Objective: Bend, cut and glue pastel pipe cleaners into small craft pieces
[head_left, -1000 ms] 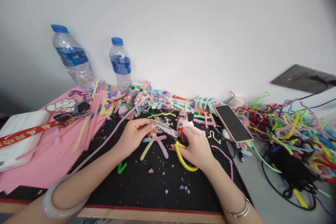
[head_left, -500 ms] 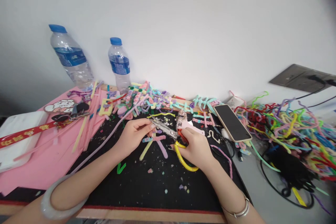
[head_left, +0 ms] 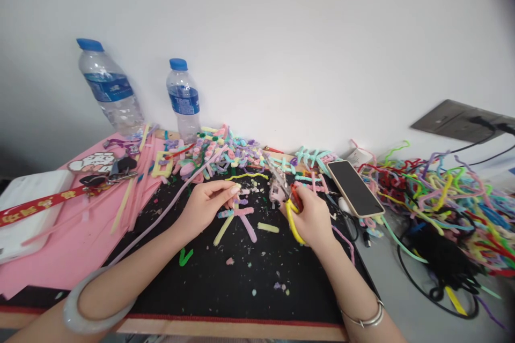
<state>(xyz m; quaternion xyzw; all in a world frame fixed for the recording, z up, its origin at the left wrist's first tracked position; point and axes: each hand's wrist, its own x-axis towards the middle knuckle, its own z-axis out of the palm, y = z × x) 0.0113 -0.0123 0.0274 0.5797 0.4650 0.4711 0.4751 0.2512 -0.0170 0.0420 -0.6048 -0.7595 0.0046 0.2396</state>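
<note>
We find print in three places, but we cannot read any of it. A blue label point(head_left: 108, 87) on the left bottle point(head_left: 121, 113) bears white marks. Another blue label point(head_left: 184, 101) on the right bottle point(head_left: 188, 124) shows a paler block of small print. Gold characters, too blurred for us, run along a red strap point(head_left: 48, 201).

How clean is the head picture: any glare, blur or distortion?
Head view: soft light, no strong glare on the phone screen, wall dimming toward the left edge; scissors in the right hand look blurred at the blades; leftmost bottle leans, perhaps partly wide-angle stretch.
</note>
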